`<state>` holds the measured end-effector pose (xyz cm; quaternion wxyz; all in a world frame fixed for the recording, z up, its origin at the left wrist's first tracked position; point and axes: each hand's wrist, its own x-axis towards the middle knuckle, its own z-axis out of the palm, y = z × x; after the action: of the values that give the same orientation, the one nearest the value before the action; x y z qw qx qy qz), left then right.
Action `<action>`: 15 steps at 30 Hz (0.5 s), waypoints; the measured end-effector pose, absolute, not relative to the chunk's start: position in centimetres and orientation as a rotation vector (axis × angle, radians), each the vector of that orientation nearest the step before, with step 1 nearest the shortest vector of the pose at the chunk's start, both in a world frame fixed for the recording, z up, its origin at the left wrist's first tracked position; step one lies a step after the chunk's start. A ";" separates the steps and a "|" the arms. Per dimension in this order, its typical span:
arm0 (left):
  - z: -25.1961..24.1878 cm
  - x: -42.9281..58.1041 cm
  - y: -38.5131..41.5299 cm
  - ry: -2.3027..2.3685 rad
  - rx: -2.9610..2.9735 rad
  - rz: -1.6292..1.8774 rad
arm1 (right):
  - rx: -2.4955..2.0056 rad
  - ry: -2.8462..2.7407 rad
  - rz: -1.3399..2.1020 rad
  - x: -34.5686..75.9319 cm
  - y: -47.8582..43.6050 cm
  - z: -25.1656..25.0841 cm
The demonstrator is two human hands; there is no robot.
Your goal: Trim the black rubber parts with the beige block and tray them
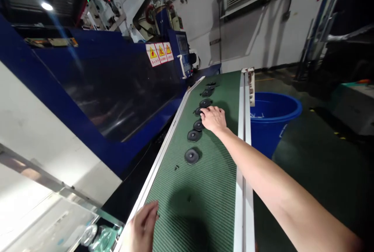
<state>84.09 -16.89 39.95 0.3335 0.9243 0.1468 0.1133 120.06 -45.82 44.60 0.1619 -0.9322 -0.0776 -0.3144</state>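
My right hand reaches over the green conveyor belt, its fingers curled and closed at the edge of a black round disc that they partly cover. Nearer to me on the belt lie other black discs, among them one with a small centre boss and the closest one. Farther up the belt is another disc with small tabs at its edge. At the belt's near left side my left hand is pinched closed; a tiny dark bit shows at its fingertips, too small to name.
Small black scraps lie on the belt. Metal rails border it. A blue bin stands on the right. Along the left runs a large blue machine with warning labels. A clear bottle-like object sits at lower left.
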 end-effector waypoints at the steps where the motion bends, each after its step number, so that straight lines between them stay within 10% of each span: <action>1: 40.8 86.8 -18.1 0.280 2.415 0.285 | -2.656 -0.235 -0.906 120.2 -45.8 44.3; 15: 43.3 107.9 -31.0 0.410 2.612 0.479 | -2.627 -0.497 -0.907 119.0 -45.8 44.3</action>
<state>107.92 -31.02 43.28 0.2253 0.9471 0.1485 0.1737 119.01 -45.84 44.26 0.1586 -0.9187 -0.1737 -0.3171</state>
